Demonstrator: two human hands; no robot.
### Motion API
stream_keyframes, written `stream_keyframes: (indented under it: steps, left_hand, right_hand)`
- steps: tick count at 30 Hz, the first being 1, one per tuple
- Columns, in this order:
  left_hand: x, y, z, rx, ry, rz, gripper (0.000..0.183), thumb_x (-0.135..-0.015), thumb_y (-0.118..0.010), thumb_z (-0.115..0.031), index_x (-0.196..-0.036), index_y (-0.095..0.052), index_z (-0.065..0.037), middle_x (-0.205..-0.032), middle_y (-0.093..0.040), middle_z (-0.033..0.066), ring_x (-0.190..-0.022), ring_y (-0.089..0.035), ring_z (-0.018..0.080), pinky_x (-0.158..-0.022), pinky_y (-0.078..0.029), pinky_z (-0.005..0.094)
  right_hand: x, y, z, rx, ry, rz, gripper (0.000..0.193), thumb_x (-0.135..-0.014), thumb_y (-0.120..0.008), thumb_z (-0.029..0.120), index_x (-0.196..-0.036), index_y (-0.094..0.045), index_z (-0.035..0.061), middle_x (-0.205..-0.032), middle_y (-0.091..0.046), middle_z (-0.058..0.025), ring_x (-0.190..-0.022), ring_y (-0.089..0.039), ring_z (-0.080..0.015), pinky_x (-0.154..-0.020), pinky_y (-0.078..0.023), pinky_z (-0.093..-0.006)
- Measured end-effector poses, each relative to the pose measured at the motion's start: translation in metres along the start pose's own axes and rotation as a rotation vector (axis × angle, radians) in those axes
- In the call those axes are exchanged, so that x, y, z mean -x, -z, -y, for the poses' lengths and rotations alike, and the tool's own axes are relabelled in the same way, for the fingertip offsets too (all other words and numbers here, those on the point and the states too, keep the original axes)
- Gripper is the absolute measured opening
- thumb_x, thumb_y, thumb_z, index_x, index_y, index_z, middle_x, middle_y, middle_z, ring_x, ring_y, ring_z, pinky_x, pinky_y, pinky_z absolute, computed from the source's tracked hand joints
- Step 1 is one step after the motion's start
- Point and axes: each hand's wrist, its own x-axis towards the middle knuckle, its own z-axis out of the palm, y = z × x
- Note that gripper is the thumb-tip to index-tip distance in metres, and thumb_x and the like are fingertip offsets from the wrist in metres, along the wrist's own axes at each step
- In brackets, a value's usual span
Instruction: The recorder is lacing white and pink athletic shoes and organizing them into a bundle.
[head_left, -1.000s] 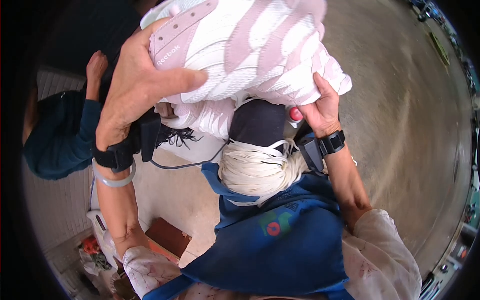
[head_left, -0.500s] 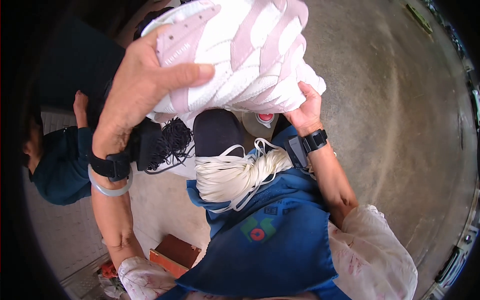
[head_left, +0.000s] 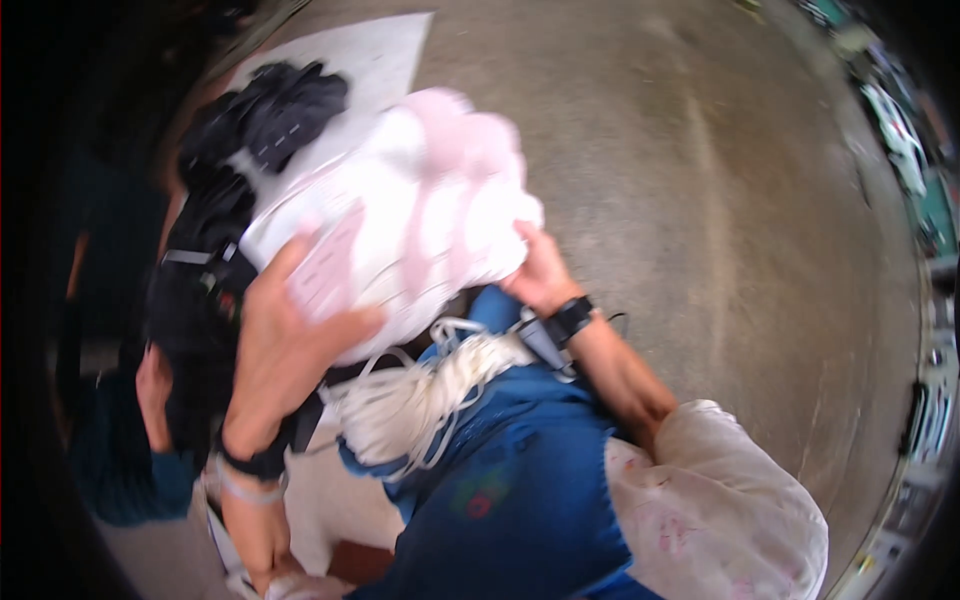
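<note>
Between my two hands is a stack of white and pink shoe uppers [head_left: 420, 215], smeared by motion. My left hand [head_left: 290, 340] is closed on the eyelet end at the left, its thumb lying on top and its fingers partly hidden. At the right, my right hand [head_left: 540, 272] grips the rounded ends of the stack, mostly from beneath. A bundle of cream-white laces [head_left: 395, 412] lies on my lap, just below the uppers, over a blue apron [head_left: 500, 500].
Black shoe uppers [head_left: 290, 120] are heaped on a white tabletop [head_left: 385, 55] at the far left. Another person's hand [head_left: 153, 390] and dark sleeve show at the left edge. Concrete floor [head_left: 680, 200] stretches to the right, with assorted items along its far rim.
My view has swung, bringing the black uppers and white tabletop into sight. The stack of uppers has come lower and closer to my lap, still held by both hands.
</note>
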Motion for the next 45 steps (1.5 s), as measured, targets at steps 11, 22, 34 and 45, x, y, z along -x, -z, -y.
stream_keyframes:
  steps: [11, 22, 34, 45]
  left_hand:
    - [-0.001, 0.005, 0.028, -0.158, -0.045, -0.064, 0.073, -0.059, -0.075, -0.022, -0.122, -0.05, 0.005, -0.109, -0.057, 0.0142, -0.102, -0.054, 0.0239, -0.092, -0.04, 0.034]
    - [-0.005, 0.012, -0.006, -0.161, 0.005, 0.293, 0.068, -0.073, -0.072, -0.014, -0.128, -0.042, 0.013, -0.115, -0.057, 0.0201, -0.105, -0.054, 0.0263, -0.093, -0.042, 0.034]
    - [0.012, 0.0, 0.012, -0.077, 0.028, 0.242, 0.058, -0.076, -0.076, -0.02, -0.119, -0.046, 0.006, -0.093, -0.057, 0.0132, -0.083, -0.053, 0.0203, -0.074, -0.047, 0.0322]
    - [0.028, 0.006, 0.031, -0.046, -0.197, 0.195, 0.046, -0.078, -0.068, -0.004, -0.119, -0.05, 0.004, -0.112, -0.055, 0.015, -0.102, -0.052, 0.0219, -0.089, -0.044, 0.0321]
  right_hand:
    - [0.01, 0.027, 0.0, 0.179, 0.184, 0.068, 0.043, -0.096, -0.051, 0.039, -0.121, -0.053, 0.0037, -0.106, -0.065, -0.0026, -0.086, -0.064, -0.0125, -0.069, -0.055, -0.0293]
    - [0.142, -0.186, 0.078, 1.474, 1.135, 0.376, 0.048, -0.081, -0.067, 0.026, -0.12, -0.053, 0.0019, -0.111, -0.058, -0.017, -0.105, -0.056, -0.031, -0.09, -0.045, -0.0393]
    - [0.063, -0.182, -0.006, 2.212, 0.81, 0.656, 0.092, -0.064, -0.067, 0.068, -0.126, -0.049, 0.0024, -0.112, -0.052, -0.022, -0.1, -0.054, -0.0374, -0.086, -0.039, -0.0454]
    - [0.025, -0.165, -0.007, 2.101, 1.096, 0.544, 0.065, -0.07, -0.064, 0.062, -0.096, -0.065, 0.0022, -0.079, -0.056, -0.0177, -0.077, -0.057, -0.0342, -0.065, -0.045, -0.043]
